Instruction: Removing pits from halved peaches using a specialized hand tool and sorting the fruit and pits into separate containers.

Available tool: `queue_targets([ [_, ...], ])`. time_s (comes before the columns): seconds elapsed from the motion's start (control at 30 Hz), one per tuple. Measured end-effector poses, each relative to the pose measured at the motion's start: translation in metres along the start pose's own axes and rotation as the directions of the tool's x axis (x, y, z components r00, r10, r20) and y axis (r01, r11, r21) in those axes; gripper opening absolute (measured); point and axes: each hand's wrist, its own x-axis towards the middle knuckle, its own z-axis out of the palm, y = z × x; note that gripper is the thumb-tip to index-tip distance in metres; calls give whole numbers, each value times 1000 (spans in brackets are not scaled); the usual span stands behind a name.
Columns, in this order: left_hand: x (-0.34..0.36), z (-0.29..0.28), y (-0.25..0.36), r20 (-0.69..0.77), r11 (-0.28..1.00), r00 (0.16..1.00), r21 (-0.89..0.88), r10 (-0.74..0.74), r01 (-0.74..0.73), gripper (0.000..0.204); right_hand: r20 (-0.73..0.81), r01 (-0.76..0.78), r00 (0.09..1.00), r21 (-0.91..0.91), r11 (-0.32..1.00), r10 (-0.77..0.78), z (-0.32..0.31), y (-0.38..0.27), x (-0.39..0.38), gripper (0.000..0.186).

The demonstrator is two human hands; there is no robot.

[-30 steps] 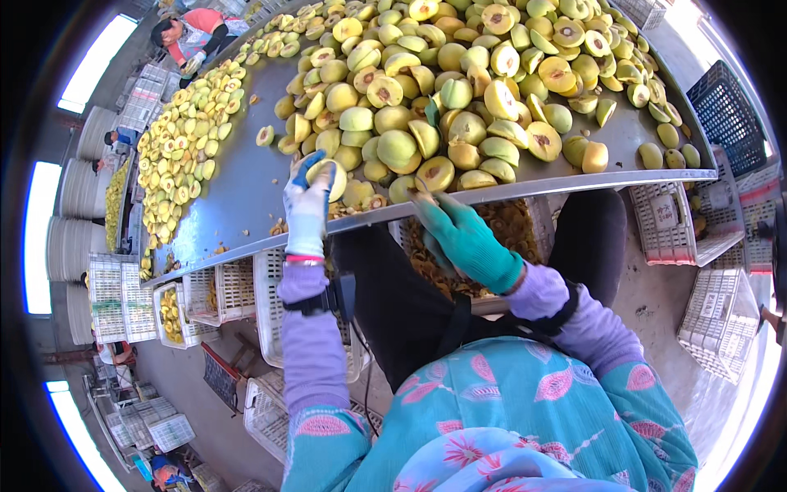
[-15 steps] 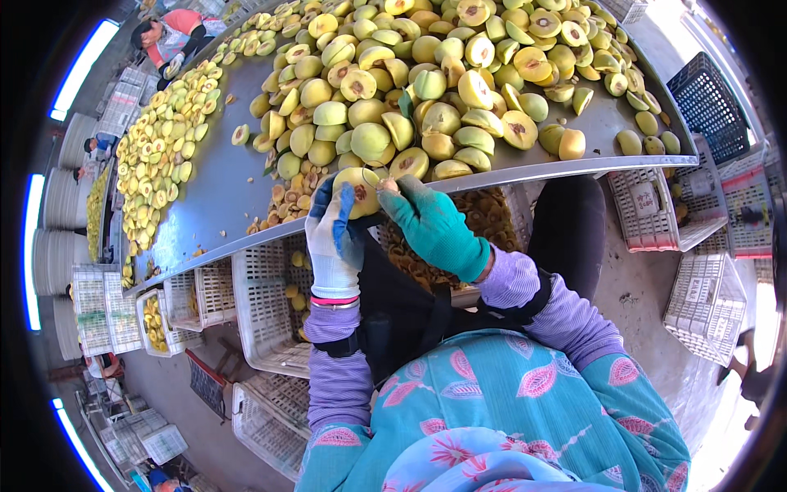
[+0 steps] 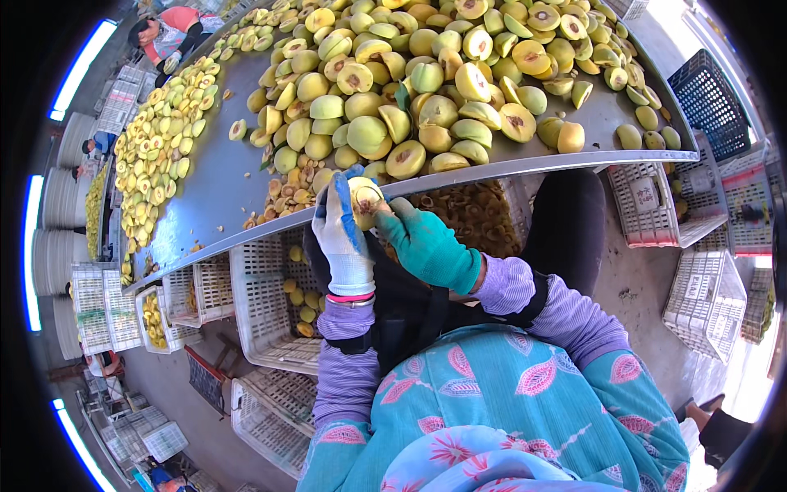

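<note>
Stone-fruit half [image 3: 365,195]: located at the near edge of the metal surface [image 3: 238,168], cut face and brown centre exposed. Left hand [image 3: 343,234], in a white-and-blue glove, just below that edge: grip closed around the half. Right hand [image 3: 426,246], in a green glove, likewise below the edge: fingertips at the cut face; whether its grip is closed on anything cannot be determined. Heaped fruit halves [image 3: 361,107] lie on the surface; small tan pieces [image 3: 291,190], probably pits, lie toward its near edge. Assessment: sound practice would be holding the half firmly without crushing, cut face toward the right hand, left fingertips clear, pressure confined to the centre.
</note>
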Motion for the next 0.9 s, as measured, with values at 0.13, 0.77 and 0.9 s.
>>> queue_targets([
  [0.13, -3, 0, -11, 43, 980, 993, -161, -108, 113, 38, 93, -39, 995, 50, 998, 34, -8, -1, 1, 30],
  [0.77, 6, -13, 9, 367, 625, 852, -579, -374, 524, 37, -1, -240, 966, 367, 899, 259, -17, -7, 11, 39],
  [0.9, 0, -13, -12, 323, 670, 892, -589, -317, 451, 38, 5, -86, 996, 72, 994, 86, -8, -14, -8, 33],
])
